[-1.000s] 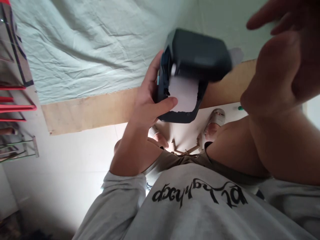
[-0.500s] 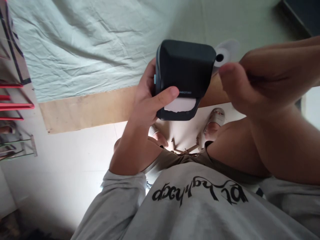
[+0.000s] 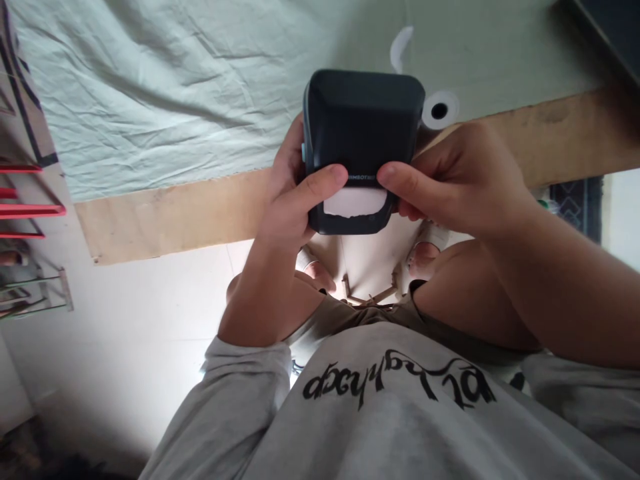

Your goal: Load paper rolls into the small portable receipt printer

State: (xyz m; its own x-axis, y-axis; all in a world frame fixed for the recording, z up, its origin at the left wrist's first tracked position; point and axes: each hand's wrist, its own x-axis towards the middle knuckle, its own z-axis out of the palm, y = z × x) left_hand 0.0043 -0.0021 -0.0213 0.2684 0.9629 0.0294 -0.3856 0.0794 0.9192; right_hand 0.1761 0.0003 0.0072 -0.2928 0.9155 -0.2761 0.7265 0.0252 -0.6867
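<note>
A small dark label printer [image 3: 361,127] is held in front of me over the table edge, its lid down and a strip of white paper [image 3: 354,202] showing at its slot. My left hand [image 3: 290,193] grips its left side, thumb pressed on the lid's front edge. From the other side my right hand [image 3: 450,180] holds it, thumb on the lid beside the left thumb. A white paper roll [image 3: 439,109] lies on the table just behind the printer.
The table has a pale green cloth [image 3: 175,87] and a bare wooden front edge [image 3: 165,213]. A curled white paper scrap [image 3: 399,48] lies further back. A dark object [image 3: 607,20] sits at the top right. Red and dark racks [image 3: 25,200] stand at left. Below are my grey shirt and feet.
The printer lid went from open to down. My right hand came down from the upper right and took hold of the printer's right side. The printer rose slightly.
</note>
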